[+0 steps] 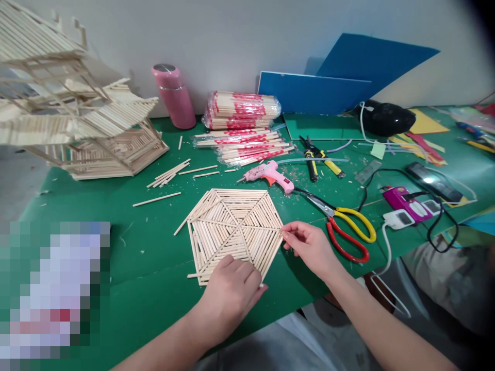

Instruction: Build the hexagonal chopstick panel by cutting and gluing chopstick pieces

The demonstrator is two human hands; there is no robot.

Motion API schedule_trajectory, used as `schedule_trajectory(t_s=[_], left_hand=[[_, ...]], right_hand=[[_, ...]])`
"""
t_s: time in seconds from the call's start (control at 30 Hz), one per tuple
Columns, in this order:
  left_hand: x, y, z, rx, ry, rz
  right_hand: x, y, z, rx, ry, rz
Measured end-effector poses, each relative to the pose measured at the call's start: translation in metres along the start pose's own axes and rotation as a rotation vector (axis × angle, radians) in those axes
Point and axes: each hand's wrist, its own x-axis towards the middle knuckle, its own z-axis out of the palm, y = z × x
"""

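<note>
A polygonal panel of thin wooden sticks (pixel 228 226) lies on the green table, its rows meeting at spokes in the middle. My left hand (pixel 232 293) is over the panel's front edge, fingers bent and pressed onto it; the thumb is partly hidden. At the panel's right corner, the thumb and forefinger of my right hand (pixel 305 245) pinch the end of a spoke. One loose stick (pixel 181 224) sticks out past the upper left edge. Just behind the panel lies a pink glue gun (pixel 270 175). Scissors with red and yellow handles (pixel 348 226) lie right of my right hand.
A stick-built model house (pixel 116 139) stands at the back left. Behind are a pink flask (pixel 174 98), wrapped chopstick bundles (pixel 243 108), cutting pliers (pixel 311 159) and blue boards (pixel 309 93). A purple power adapter (pixel 410 203) with cables lies right. Cut sticks (pixel 168 172) lie left of the glue gun.
</note>
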Motion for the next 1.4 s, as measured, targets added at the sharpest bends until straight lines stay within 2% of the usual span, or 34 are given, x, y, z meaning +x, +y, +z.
schedule_trajectory(t_s=[0.1, 0.27, 0.37, 0.57, 0.77, 0.97, 1.17, 1.4], left_hand=[[0.000, 0.000, 0.002, 0.002, -0.006, 0.008], [-0.001, -0.001, 0.004, 0.048, 0.073, 0.099], [-0.004, -0.002, 0.007, 0.055, 0.082, 0.124], [-0.006, 0.000, 0.010, 0.100, 0.043, 0.133], [0.001, -0.001, 0.010, 0.137, 0.174, 0.149], [0.000, -0.003, 0.015, 0.139, 0.197, 0.145], [-0.006, -0.004, 0.022, 0.170, 0.188, 0.167], [-0.003, -0.005, 0.020, 0.182, 0.222, 0.182]], right_hand=[[0.000, -0.002, 0.001, -0.031, 0.002, -0.015], [0.000, -0.004, 0.001, -0.112, 0.007, -0.079], [-0.002, -0.002, 0.001, -0.161, 0.022, -0.131], [-0.009, 0.003, -0.002, -0.402, 0.070, -0.392], [-0.015, 0.014, -0.001, -0.412, 0.145, -0.465], [-0.020, 0.025, 0.005, -0.557, 0.146, -0.620], [-0.022, 0.029, 0.006, -0.643, 0.144, -0.669], [-0.022, 0.030, 0.007, -0.647, 0.165, -0.674]])
